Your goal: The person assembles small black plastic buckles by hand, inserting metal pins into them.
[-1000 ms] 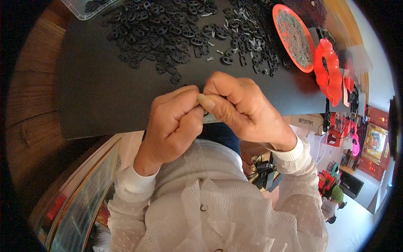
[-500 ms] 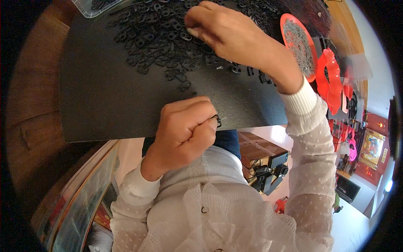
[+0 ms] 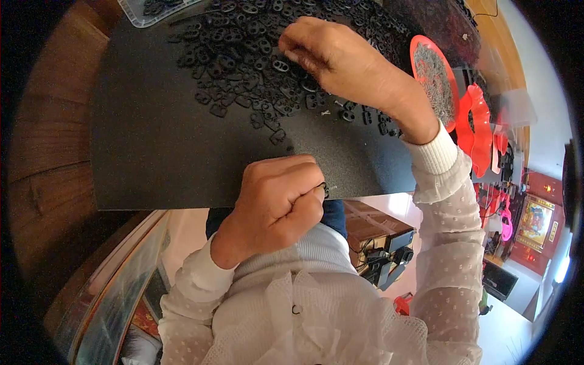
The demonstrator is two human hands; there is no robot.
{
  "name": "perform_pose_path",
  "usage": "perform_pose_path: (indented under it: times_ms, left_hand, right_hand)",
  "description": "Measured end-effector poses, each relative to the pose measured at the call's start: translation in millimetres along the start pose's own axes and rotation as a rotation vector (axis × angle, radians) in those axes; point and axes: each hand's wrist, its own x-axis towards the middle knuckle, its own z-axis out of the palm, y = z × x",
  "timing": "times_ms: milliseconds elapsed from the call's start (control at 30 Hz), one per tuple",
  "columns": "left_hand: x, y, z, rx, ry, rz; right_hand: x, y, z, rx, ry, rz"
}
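Observation:
My left hand [image 3: 277,198] is closed at the front edge of the dark table [image 3: 152,152]. Between its thumb and forefinger a small black plastic piece [image 3: 325,190] pokes out, mostly covered by the fingers. Further back, my right hand [image 3: 334,55] hangs over a heap of small black plastic pieces [image 3: 237,42], many of them with two round holes. Its fingers are curled down and drawn together; whatever they pinch is hidden. Several pieces and a few tiny silvery bits [image 3: 325,112] lie loose below my right wrist.
A red plate [image 3: 450,118] piled with small grey metal parts stands right of my right forearm, with a red wavy-rimmed dish [image 3: 473,131] beside it. A clear plastic tub [image 3: 143,19] sits at the far left. Below the table edge is a cardboard box [image 3: 371,225] with black devices.
The whole view has shifted slightly, so table and hands appear lower. My left hand keeps its grip on the black piece; my right hand stays over the heap with curled fingers.

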Motion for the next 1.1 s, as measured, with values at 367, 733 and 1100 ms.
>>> perform_pose_path:
  times_ms: [367, 733, 1100]
  left_hand:
    - [0, -2, 0, 0.023, 0.004, 0.014]
    - [-2, -3, 0, -0.067, 0.073, 0.012]
    - [-7, -7, 4, -0.199, 0.158, -0.065]
  right_hand:
    - [0, -12, -1, -0.129, -0.079, 0.08]
    - [-34, -38, -30, 0.65, -0.138, 0.374]
    - [-87, -78, -29, 1.168, 0.11, 0.549]
